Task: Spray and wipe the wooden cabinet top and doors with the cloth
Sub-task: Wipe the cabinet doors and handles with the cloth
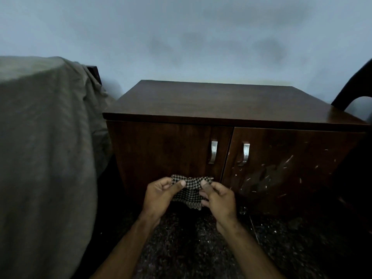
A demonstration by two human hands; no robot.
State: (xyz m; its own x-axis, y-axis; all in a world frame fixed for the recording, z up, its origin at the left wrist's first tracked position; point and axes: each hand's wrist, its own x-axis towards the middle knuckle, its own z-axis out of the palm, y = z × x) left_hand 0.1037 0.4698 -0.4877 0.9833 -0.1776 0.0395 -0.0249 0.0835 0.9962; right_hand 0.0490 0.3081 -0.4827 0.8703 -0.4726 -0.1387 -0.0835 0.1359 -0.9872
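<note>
Both hands, left (159, 195) and right (218, 198), pinch the top edge of a small black-and-tan checked woven cloth (189, 191) before the dark wooden cabinet's left door (161, 150); it looks light, limp and best bunched into a pad.

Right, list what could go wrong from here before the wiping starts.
The checkered cloth is bunched small between the left hand and right hand, so each pass may cover little. The right door has pale scratches and a dull patch; rubbing may not lift them. No spray bottle is in view, so the cabinet top could get wiped dry.
</note>
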